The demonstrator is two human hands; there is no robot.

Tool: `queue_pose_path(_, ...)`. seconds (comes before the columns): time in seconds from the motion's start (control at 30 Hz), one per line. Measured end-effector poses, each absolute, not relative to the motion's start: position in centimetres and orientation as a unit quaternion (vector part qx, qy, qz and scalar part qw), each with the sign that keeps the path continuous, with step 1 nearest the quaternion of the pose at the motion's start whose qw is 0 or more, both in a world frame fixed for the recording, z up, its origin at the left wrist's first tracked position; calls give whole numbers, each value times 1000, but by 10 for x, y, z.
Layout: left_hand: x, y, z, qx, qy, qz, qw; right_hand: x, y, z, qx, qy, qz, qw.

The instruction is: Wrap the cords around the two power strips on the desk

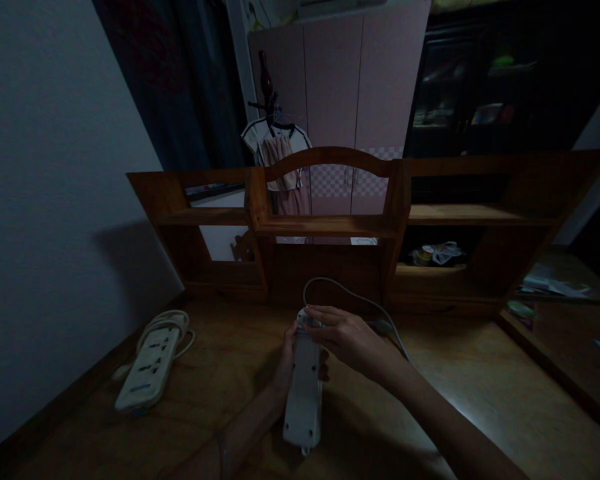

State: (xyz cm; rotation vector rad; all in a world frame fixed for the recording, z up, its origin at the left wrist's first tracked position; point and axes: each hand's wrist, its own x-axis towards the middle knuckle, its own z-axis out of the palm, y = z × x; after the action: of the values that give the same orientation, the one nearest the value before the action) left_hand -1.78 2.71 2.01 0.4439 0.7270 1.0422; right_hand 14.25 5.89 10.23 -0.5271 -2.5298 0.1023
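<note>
A white power strip (pixel 303 393) is held lengthwise above the wooden desk (pixel 480 393), its far end toward the shelf. My left hand (pixel 286 357) grips it from beneath and along the left side. My right hand (pixel 343 333) is closed over its far end, fingers pinched where the white cord (pixel 340 288) leaves it. The cord loops up and back to the right behind my right hand.
A second white power strip (pixel 147 367) with its coiled cord lies at the left of the desk near the wall. A wooden shelf unit (pixel 330 227) stands along the desk's back edge, with small items in its right compartment. Papers lie on a side surface at right.
</note>
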Motion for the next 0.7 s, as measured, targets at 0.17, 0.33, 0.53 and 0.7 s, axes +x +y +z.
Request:
queue_pose_path(0.17,-22,24,26,233,276,478,800,154,61,105,-298,-899,92,307)
queue_pose_path(0.33,-24,21,27,242,270,480,799,169,60,118,-324,-890,287,142)
queue_pose_path(0.53,-24,20,25,226,288,517,774,167,52,121,-270,-858,434,58)
queue_pose_path(0.7,-28,23,36,265,269,535,756,175,67,102,-331,-840,424,69)
